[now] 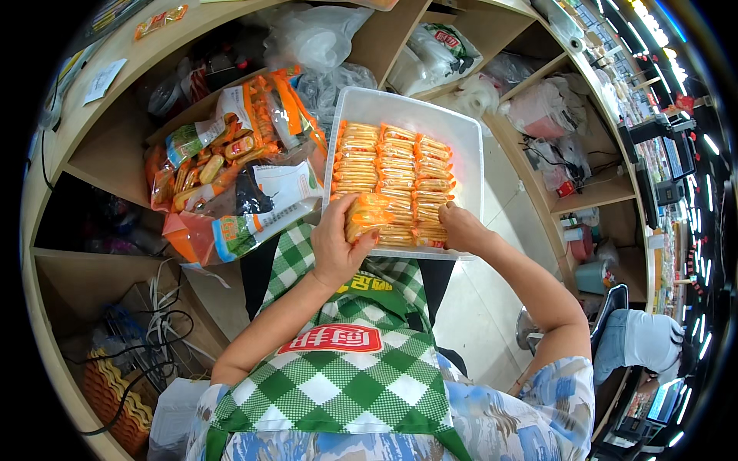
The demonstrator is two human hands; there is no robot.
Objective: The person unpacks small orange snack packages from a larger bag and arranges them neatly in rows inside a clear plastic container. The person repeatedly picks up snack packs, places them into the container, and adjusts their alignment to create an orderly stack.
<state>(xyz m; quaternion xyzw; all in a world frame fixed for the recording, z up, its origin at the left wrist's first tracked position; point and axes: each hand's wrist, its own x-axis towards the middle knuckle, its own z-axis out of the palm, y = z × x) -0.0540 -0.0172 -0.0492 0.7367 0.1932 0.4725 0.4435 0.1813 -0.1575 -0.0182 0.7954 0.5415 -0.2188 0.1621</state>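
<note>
A white translucent plastic bin (444, 112) rests over my lap, with individually wrapped snack packets (398, 167) standing on edge inside it in three rows. My left hand (337, 242) grips a small stack of wrapped snack packets (369, 216) above the bin's near left corner. At the near end of the right row, my right hand (461, 227) has its fingers against the packets; whether it grips one is hidden. Left of the bin lies a large opened plastic bag (230, 127) with more wrapped packets in it.
Curved wooden shelving (115, 167) surrounds me, holding clear plastic bags (317, 37) and tangled cables (167, 322). One wrapped packet (161, 22) lies on the counter top at upper left. Another person (640, 346) is bent over at the far right, near a screen.
</note>
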